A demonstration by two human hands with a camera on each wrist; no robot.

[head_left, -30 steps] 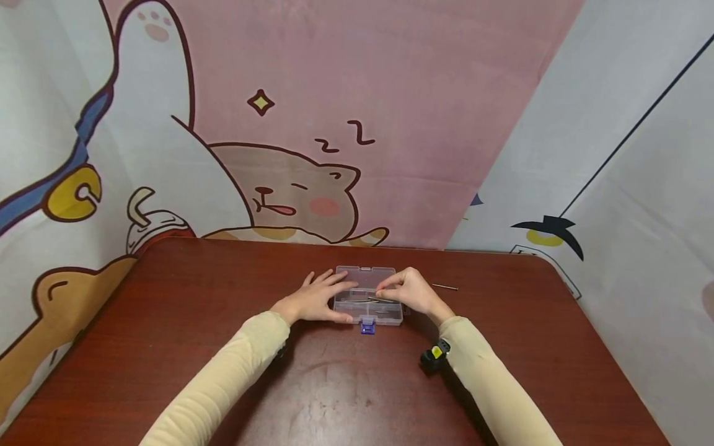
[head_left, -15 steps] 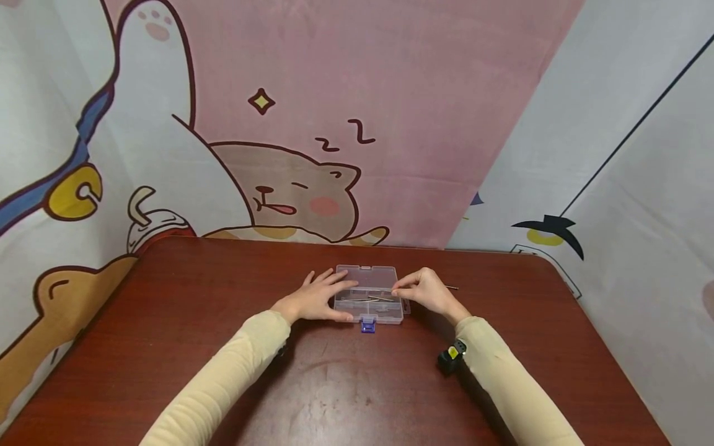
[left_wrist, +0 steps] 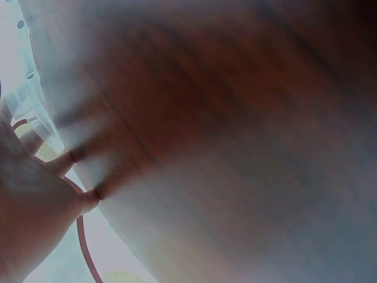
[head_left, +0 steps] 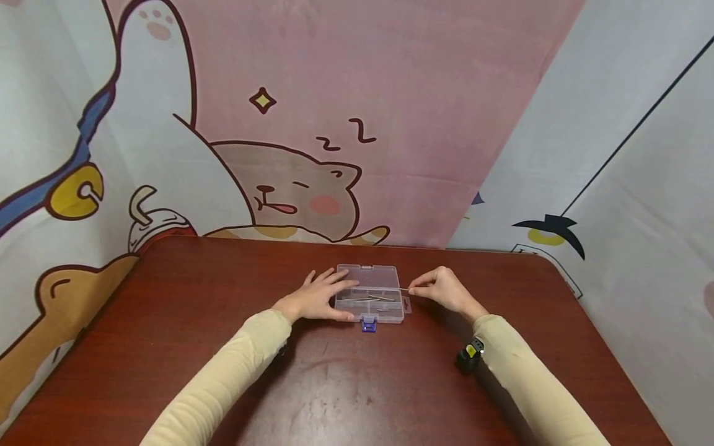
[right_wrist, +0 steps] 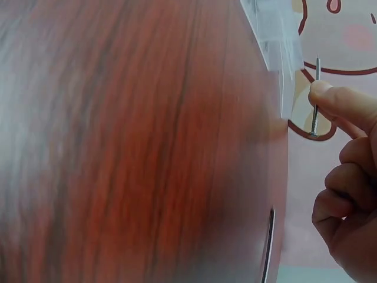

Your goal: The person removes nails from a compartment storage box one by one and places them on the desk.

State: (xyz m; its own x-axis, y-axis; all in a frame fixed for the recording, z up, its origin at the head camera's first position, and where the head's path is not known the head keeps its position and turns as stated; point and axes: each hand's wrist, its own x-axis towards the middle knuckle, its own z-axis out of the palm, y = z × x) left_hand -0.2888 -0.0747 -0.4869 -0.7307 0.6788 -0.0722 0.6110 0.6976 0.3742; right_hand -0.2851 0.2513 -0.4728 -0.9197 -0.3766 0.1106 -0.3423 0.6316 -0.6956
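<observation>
A clear plastic compartment box [head_left: 368, 319] with a blue latch [head_left: 369, 325] stands with its lid [head_left: 375, 276] raised at the back. Thin metal nails [head_left: 382, 298] lie inside. My left hand [head_left: 317, 298] rests on the box's left side, fingers spread and straight. To the right of the box, my right hand [head_left: 443, 290] pinches a nail [right_wrist: 318, 68] between thumb and finger. Its pointed end faces the box, and the head shows below the thumb in the right wrist view. The other fingers of that hand are curled.
Another nail [right_wrist: 269, 247] lies on the brown wooden table [head_left: 357, 390], near the right hand. A clear hanging tab [head_left: 406, 305] sticks out from the box's right side. Behind the table hangs a cloth [head_left: 413, 124] printed with cartoon animals.
My right hand has moved to the right, from above the box to past its right edge, with the nail in its fingers. The left hand and the box have stayed in place.
</observation>
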